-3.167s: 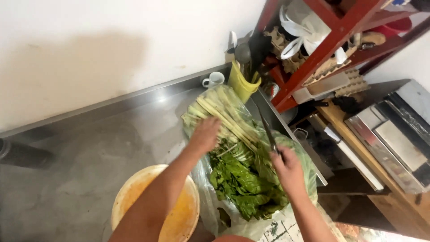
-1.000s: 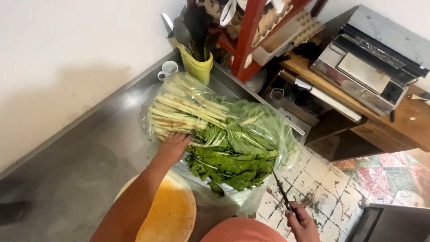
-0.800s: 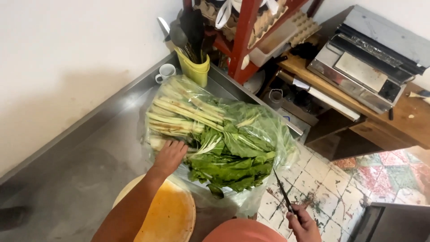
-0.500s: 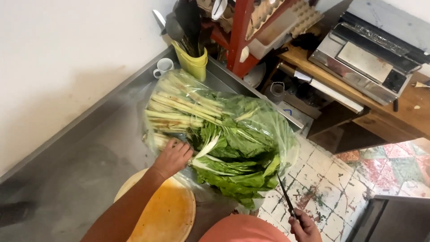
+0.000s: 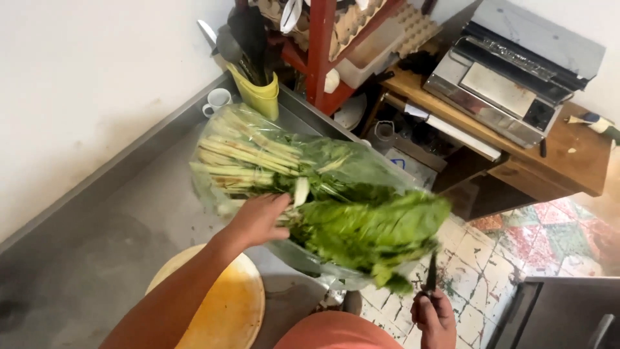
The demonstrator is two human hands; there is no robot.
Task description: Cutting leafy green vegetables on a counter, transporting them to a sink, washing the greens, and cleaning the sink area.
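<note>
A big bunch of leafy greens with pale stalks lies in a clear plastic bag over the steel counter's edge. My left hand grips the bunch where stalks meet leaves, and the leafy end hangs blurred past the counter. My right hand is low over the tiled floor, shut on a dark knife that points up toward the leaves.
A round wooden chopping board sits on the steel counter near me. A yellow utensil holder and white cup stand at the back. A red shelf frame and a wooden table with a metal appliance stand to the right.
My left hand has lifted and swung the leafy end of the bunch out past the counter edge. My right hand has dropped with the knife from over the greens to beside the floor.
</note>
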